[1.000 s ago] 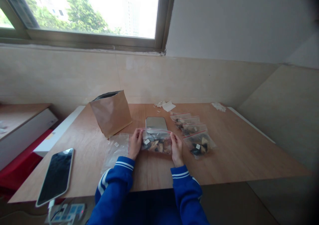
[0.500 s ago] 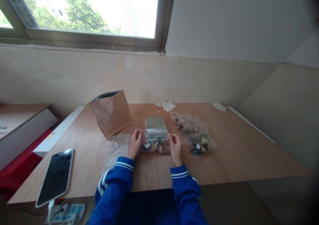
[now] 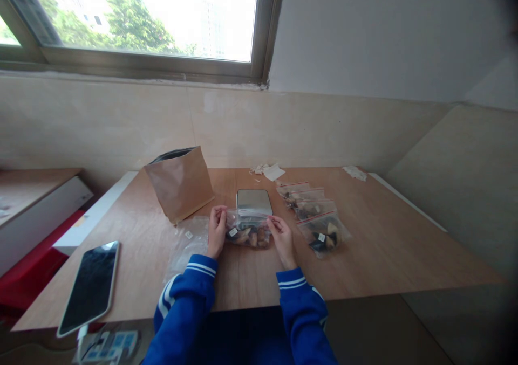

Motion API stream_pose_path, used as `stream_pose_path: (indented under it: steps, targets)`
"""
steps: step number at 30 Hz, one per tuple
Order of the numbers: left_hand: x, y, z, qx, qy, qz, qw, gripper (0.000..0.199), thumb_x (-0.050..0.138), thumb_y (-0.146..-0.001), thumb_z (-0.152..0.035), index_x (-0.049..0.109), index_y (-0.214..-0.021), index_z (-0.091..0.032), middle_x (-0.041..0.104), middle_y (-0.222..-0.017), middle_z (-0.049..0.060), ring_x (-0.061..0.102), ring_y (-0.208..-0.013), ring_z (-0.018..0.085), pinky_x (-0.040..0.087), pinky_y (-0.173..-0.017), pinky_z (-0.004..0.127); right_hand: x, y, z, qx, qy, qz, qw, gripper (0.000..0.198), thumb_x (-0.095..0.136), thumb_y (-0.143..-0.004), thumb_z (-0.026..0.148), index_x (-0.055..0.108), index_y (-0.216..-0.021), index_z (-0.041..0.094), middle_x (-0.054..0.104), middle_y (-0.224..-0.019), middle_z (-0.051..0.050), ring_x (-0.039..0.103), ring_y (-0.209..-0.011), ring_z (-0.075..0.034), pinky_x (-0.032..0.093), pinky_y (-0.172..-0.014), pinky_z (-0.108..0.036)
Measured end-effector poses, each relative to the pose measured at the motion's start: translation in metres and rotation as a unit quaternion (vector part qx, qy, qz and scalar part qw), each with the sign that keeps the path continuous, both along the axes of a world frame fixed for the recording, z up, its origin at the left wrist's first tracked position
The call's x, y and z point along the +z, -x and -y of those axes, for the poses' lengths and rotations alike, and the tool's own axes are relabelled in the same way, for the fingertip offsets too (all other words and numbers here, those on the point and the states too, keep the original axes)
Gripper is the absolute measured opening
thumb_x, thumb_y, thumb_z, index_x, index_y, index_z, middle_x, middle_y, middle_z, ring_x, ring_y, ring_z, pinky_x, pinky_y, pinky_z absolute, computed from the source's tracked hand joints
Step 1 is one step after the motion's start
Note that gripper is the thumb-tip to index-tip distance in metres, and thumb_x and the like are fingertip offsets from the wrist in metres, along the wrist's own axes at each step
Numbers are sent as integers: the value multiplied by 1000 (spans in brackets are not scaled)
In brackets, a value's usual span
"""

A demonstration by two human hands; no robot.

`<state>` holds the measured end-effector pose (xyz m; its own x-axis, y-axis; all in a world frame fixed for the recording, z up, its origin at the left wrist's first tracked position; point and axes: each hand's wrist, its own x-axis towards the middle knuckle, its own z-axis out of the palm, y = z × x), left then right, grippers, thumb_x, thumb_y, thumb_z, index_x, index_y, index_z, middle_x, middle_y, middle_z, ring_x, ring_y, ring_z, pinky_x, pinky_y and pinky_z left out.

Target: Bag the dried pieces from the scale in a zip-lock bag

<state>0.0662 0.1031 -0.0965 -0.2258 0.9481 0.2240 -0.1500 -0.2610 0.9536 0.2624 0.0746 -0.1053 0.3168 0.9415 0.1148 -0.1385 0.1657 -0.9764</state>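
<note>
Between my two hands is a clear zip-lock bag [image 3: 251, 235] with brown and dark dried pieces inside and a small white label at its left. My left hand [image 3: 217, 229] pinches the bag's upper left corner. At the upper right corner, the fingers of my right hand [image 3: 281, 236] are closed on the bag's edge. Just behind the bag lies a flat scale [image 3: 254, 199] with a silver top, its front edge partly covered by the bag. Empty clear bags [image 3: 186, 246] lie flat beside my left hand.
Several filled zip-lock bags [image 3: 324, 235] lie in a row at right. A brown paper bag [image 3: 180, 184] stands open at back left. A tablet [image 3: 91, 284] with a cable lies at the left front edge. Crumpled white paper [image 3: 273, 171] sits near the wall.
The held bag has shifted slightly left, and its top edge now looks creased rather than stretched straight. Both hands have moved a little to the left.
</note>
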Motion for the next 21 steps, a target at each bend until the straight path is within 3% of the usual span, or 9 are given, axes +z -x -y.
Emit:
stream_pose_path:
  steps: [5, 9, 21]
  targets:
    - [5, 0, 1, -67, 47, 68, 994, 46, 66, -77, -52, 52, -107, -20, 66, -75, 1, 62, -61, 14, 46, -52, 22, 1, -1, -1, -7, 29, -75, 997, 43, 78, -65, 50, 67, -89, 17, 76, -88, -9, 72, -85, -25, 56, -83, -40]
    - [3, -1, -1, -100, 83, 84, 988, 41, 69, -74, -52, 56, -95, -19, 68, -76, 2, 64, -64, 16, 49, -55, 25, 3, -1, -2, -31, 29, -103, 994, 44, 80, -63, 49, 69, -89, 16, 76, -88, -10, 73, -86, -27, 57, -83, -41]
    - [3, 1, -3, -61, 21, 8, 998, 27, 68, -77, -42, 63, -82, -16, 70, -80, 3, 65, -79, 17, 47, -74, 27, -1, -5, -2, -86, 6, -63, 994, 46, 76, -65, 53, 71, -90, 15, 76, -86, -10, 72, -80, -25, 57, -82, -41]
